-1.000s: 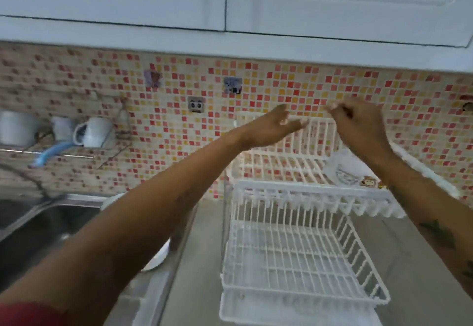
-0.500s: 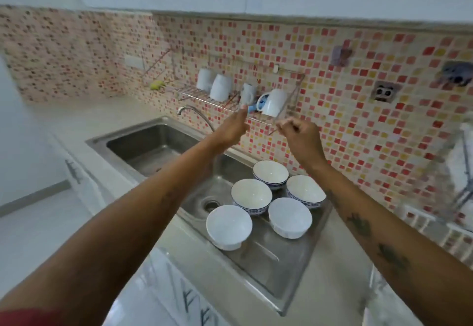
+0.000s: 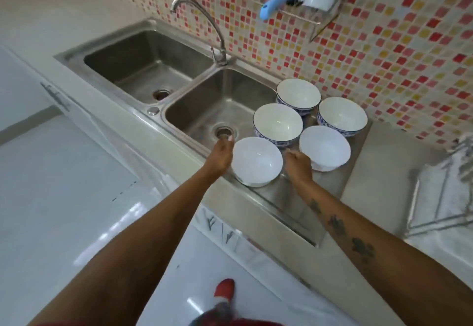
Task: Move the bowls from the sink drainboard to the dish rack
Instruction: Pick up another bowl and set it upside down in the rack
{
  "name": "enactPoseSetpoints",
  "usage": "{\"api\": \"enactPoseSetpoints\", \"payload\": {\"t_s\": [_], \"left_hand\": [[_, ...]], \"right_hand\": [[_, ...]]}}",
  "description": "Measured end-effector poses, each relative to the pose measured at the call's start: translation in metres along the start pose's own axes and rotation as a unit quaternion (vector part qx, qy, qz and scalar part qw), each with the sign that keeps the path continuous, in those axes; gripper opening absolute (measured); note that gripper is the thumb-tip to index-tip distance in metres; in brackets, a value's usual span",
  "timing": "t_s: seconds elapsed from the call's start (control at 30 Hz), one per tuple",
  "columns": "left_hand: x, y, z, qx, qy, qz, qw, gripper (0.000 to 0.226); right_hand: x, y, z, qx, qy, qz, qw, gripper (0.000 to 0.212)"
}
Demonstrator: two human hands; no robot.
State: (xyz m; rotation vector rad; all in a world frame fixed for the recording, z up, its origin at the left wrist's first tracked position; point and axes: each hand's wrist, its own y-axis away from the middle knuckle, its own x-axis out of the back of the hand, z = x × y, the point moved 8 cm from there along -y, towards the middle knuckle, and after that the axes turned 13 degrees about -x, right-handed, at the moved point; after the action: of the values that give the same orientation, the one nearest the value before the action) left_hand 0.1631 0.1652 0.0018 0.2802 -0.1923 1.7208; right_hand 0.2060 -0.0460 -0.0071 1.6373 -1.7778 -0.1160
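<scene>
Here five bowls (image 3: 256, 161) sat upright, mouths up, clustered on the drainboard (image 3: 289, 192); the left hand (image 3: 221, 155) and right hand (image 3: 298, 165) flanked the nearest, fingers loosely curled, gripping nothing; the dish rack (image 3: 440, 197) stood right.

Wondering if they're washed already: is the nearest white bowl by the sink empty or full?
Empty. The nearest bowl stands upright on the drainboard, and its bare white inside shows.
</scene>
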Motion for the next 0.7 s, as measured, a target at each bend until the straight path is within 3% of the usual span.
{"api": "enactPoseSetpoints", "payload": {"t_s": [0.3, 0.53, 0.7], "left_hand": [[-0.031, 0.005, -0.048, 0.038, 0.11, 0.085, 0.99, 0.037], [-0.032, 0.011, -0.046, 0.072, 0.13, 0.1, 0.984, 0.038], [-0.031, 0.026, -0.003, 0.071, 0.165, 0.153, 0.972, 0.039]], "right_hand": [[-0.04, -0.001, 0.023, 0.002, -0.123, -0.003, 0.992, 0.043], [-0.046, -0.003, 0.027, -0.021, -0.162, 0.0, 0.987, 0.045], [-0.028, 0.021, 0.005, 0.012, -0.184, 0.025, 0.983, 0.041]]}}
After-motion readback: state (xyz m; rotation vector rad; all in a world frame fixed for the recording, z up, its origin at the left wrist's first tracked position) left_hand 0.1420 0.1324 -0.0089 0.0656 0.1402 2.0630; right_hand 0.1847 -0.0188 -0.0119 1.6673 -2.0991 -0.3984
